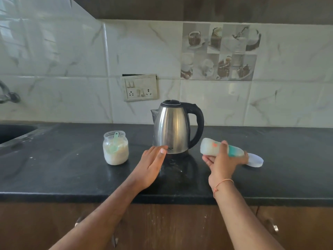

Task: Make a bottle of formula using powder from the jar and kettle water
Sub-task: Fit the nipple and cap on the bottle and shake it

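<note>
In the head view, the right hand (222,162) grips the bottle (220,147), which lies sideways above the dark surface (72,170), just right of the kettle (175,127). The left hand (152,165) hovers flat with fingers spread, holding nothing, in front of the kettle. The jar (115,147) of powder, a green scoop (114,144) inside, stands left of that hand. A white lid (255,160) rests behind the right hand.

Kettle (171,127) — brushed steel, countertop (72,168) — glossy stone
</note>
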Demonstrator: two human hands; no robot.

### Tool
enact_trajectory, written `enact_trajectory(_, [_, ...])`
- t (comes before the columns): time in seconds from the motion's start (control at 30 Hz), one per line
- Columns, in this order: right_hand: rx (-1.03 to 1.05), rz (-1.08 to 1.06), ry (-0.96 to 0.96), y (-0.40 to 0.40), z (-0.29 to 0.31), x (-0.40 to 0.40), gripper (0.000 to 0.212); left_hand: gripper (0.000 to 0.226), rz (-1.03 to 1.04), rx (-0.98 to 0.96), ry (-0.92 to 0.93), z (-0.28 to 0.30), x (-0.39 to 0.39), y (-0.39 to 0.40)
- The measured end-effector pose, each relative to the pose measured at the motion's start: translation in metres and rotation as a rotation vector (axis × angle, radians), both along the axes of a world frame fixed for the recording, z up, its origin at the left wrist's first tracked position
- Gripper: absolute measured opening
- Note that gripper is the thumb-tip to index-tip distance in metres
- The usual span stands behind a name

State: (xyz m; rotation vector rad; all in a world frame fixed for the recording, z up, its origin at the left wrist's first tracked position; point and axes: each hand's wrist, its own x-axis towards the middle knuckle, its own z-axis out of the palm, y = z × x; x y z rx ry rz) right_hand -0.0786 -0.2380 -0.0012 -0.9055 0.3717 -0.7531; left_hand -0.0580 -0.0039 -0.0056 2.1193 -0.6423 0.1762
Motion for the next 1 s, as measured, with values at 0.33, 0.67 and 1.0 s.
enact_trajectory(0.33, [-0.942,0.223,0.064,0.03,0.001,-0.016,0.075,0.071,-0.034,0.163,-0.008,-0.003,0.006,-0.002])
enact_trajectory(0.67, [-1.235,0.399,0.082,0.032,0.0,-0.027,0.079,0.071,-0.06,-0.021,0.146,0.003,0.003,-0.004])
enact_trajectory(1.0, [-1.287,0.288,0.248,0.032,0.0,-0.037,0.08,0.083,-0.111,-0.099,0.154,0.004,0.001,-0.002])
